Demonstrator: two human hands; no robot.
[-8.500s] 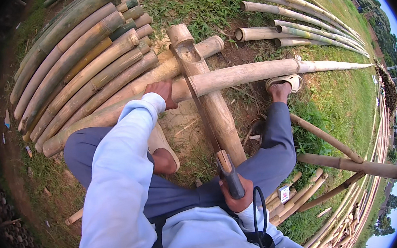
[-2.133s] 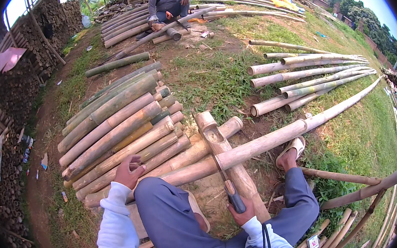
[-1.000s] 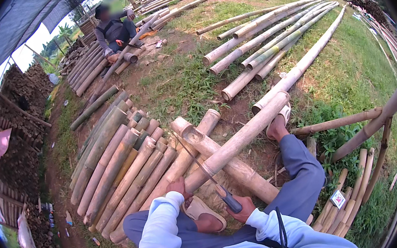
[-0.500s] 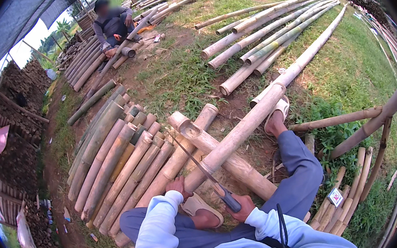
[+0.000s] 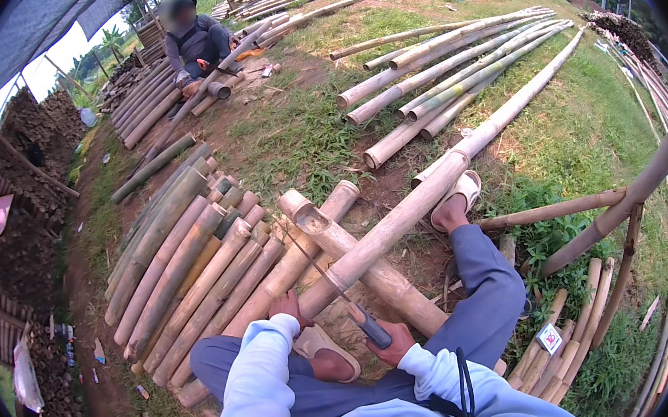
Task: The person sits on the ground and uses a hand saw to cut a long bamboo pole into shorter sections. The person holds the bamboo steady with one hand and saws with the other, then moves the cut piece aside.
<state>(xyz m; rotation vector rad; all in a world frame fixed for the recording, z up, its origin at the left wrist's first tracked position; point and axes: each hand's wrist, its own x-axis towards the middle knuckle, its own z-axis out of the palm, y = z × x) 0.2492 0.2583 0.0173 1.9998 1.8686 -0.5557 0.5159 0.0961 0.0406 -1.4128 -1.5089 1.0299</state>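
A long bamboo pole [image 5: 400,226] lies aslant before me, resting across a thicker notched bamboo log [image 5: 380,272]. At its near end, my left hand [image 5: 287,308] is closed on the bamboo pole, its fingers partly hidden. My right hand [image 5: 395,345] grips the dark handle of a handsaw [image 5: 374,332]. The saw's thin blade crosses the pole close to a joint, a little beyond my left hand, its tip pointing away to the left. How deep the blade sits in the bamboo I cannot tell.
Cut bamboo lengths [image 5: 186,263] lie stacked at the left. Long poles [image 5: 450,77] spread over the grass ahead. A co-worker [image 5: 198,45] sits among bamboo at the far left. A bamboo frame [image 5: 624,213] stands at the right, beside a small white box [image 5: 549,338] on bamboo pieces.
The whole view has shifted slightly, so things sit a little differently in it. Both hands keep their holds on the pole and saw. The co-worker's arm and tool have moved.
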